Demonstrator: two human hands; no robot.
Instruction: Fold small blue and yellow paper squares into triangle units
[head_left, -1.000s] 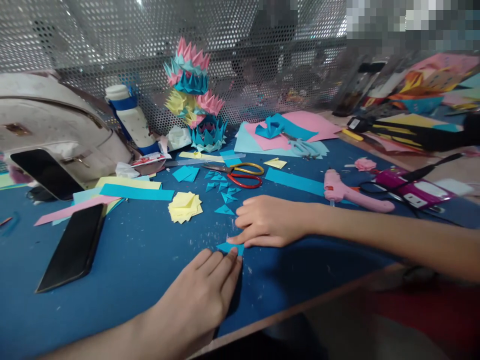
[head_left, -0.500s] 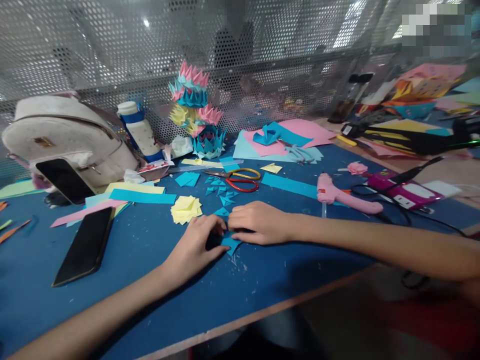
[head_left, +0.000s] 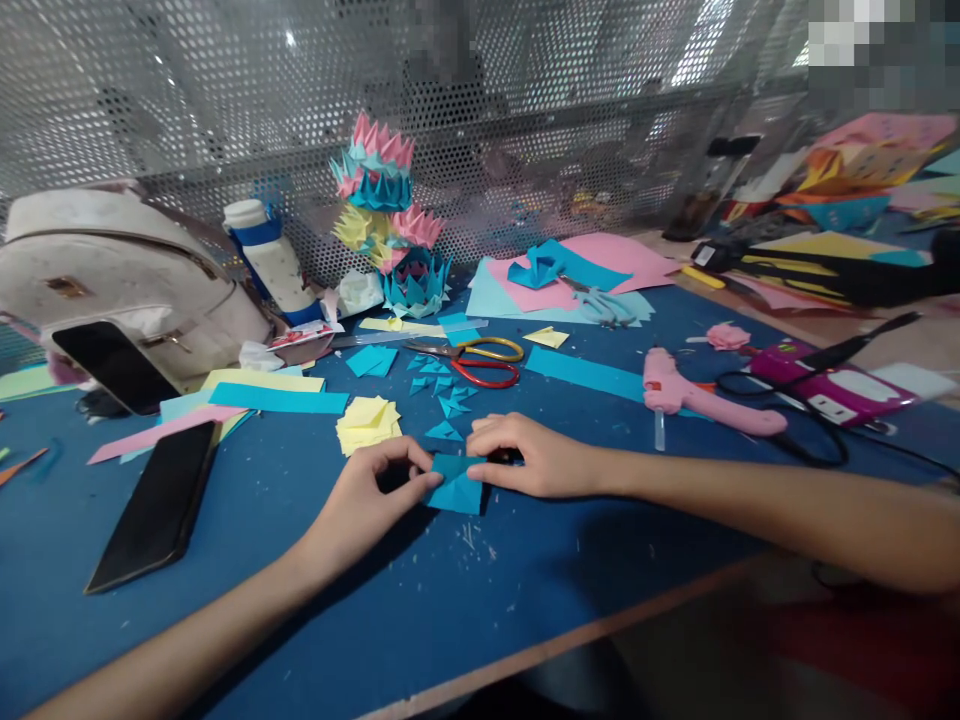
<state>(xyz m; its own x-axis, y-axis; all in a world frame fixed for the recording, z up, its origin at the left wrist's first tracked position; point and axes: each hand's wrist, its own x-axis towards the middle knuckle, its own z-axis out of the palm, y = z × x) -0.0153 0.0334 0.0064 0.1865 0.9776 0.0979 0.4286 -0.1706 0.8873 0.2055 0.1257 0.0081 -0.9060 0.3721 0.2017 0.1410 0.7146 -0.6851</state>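
One squarish, creased blue paper is pinched by left hand and right hand, in front of the scissors.

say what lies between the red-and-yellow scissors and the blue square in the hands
In the head view, small folded blue triangles lie between the scissors and the square.

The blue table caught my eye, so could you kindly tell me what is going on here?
A person's left hand and right hand hold a creased blue sheet from opposite sides. Small folded blue pieces lie just beyond it on the table, with scissors farther back. A stack of yellow paper sits beyond the left hand.
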